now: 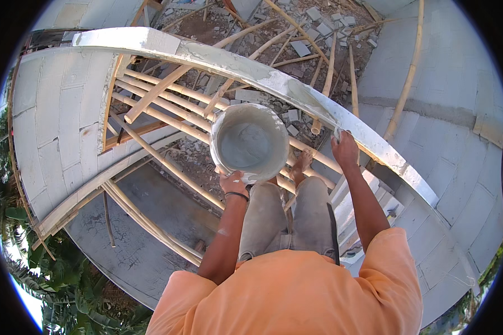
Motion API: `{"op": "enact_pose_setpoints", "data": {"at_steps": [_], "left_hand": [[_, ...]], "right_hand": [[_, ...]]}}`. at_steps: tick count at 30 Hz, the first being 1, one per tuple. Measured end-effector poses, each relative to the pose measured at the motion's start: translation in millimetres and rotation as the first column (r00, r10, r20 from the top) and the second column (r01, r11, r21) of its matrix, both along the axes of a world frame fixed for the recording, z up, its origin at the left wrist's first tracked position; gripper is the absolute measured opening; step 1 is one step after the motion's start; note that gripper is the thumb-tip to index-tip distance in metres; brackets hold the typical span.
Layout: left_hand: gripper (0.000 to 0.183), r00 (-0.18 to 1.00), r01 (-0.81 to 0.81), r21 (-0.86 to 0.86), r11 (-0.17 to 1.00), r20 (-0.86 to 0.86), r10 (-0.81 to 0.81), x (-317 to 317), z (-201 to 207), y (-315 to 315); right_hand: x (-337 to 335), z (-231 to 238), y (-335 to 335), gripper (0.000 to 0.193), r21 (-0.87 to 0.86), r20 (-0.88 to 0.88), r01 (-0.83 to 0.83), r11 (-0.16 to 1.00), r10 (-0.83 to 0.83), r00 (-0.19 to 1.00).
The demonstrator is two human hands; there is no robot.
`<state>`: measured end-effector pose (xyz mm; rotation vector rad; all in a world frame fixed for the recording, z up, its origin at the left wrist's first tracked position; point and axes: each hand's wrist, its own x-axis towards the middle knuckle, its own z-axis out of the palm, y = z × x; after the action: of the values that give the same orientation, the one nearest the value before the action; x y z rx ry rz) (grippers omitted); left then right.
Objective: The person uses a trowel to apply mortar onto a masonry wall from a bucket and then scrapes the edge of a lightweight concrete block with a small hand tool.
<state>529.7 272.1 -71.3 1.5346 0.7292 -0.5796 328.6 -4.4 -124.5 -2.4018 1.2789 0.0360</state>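
Observation:
A round bucket (212, 134) with wet grey mortar (245, 144) inside is held up in front of my knees. My left hand (232, 182) is closed on its near left side, a dark band around the wrist. Out to the right, my right hand (345, 148) is closed at the near edge of a long pale block beam (246, 68). A small greyish bit shows at its fingertips; whether that is a separate thing or part of the beam I cannot tell. Grey smears of mortar mark the beam's face near this hand.
Bamboo poles (176, 111) form an open platform under my bare foot (303, 162). Through the gaps, rubble and broken blocks (300, 48) lie far below. Block walls stand at left (56, 117) and right (430, 84). Slanting bamboo props (411, 72) rise beyond the beam.

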Motion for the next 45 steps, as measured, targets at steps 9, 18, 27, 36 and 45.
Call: {"op": "enact_pose_setpoints", "data": {"at_steps": [9, 18, 27, 36, 45], "left_hand": [[0.066, 0.995, 0.090, -0.113, 0.989, -0.033, -0.094, 20, -6, 17], [0.075, 0.986, 0.142, -0.241, 0.960, -0.052, -0.159, 27, -10, 33], [0.066, 0.979, 0.204, -0.056, 0.977, 0.031, -0.203, 20, -24, 50], [0.074, 0.995, 0.102, -0.155, 0.983, 0.000, -0.103, 12, -8, 53], [0.069, 0.994, -0.006, -0.090, 0.996, -0.108, -0.003, 24, 4, 69]], "right_hand": [[39, -15, 33, 0.035, 0.040, -0.028, 0.180, 0.983, -0.179, 0.984], [35, -58, 59, 0.025, -0.031, -0.118, 0.288, 0.957, -0.290, 0.950], [-29, -42, 92, 0.024, 0.025, 0.061, 0.390, 0.920, -0.391, 0.918], [89, -6, 77, 0.026, 0.151, 0.189, 0.175, 0.973, -0.202, 0.961], [173, -19, 5, 0.030, 0.214, -0.152, 0.112, 0.970, -0.080, 0.985]]}}
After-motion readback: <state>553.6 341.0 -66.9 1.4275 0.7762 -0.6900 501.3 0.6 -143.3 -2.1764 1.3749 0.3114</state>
